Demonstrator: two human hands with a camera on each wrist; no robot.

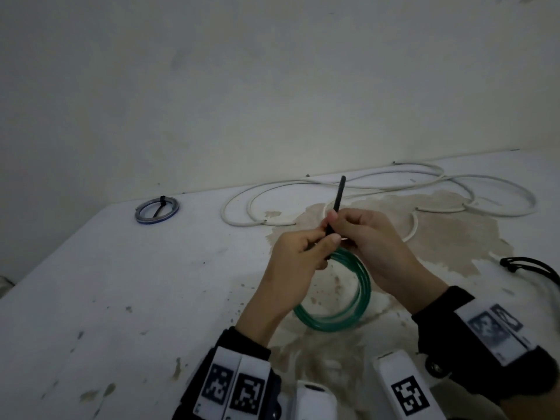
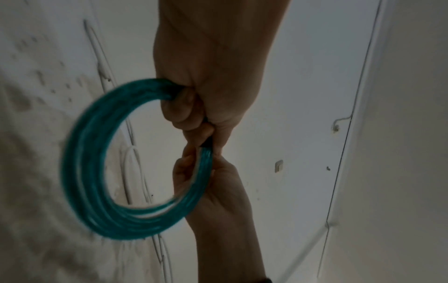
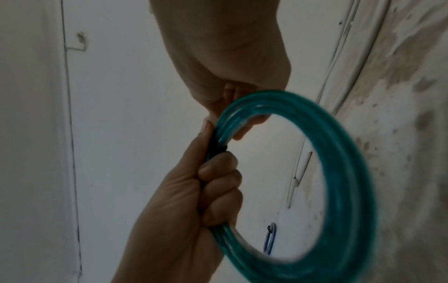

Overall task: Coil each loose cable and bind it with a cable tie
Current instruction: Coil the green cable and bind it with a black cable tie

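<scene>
A green cable coil [image 1: 360, 298] hangs above the table, held up between both hands. My left hand [image 1: 306, 253] grips the top of the coil, fingers curled round it, as the left wrist view shows around the coil [image 2: 80, 172]. My right hand [image 1: 366, 234] pinches the same stretch of coil from the other side, with its fingertips against the left hand's. A black cable tie [image 1: 338, 201] wraps the coil between the two hands, and its tail sticks straight up. The tie's band [image 3: 214, 145] shows as a dark strip on the coil [image 3: 339, 162].
A long loose white cable [image 1: 378, 189] sprawls across the back of the stained white table [image 1: 121, 283]. A blue coil bound with a black tie [image 1: 157, 209] lies at the back left. A black cable bundle [image 1: 530, 268] sits at the right edge. A wall stands close behind.
</scene>
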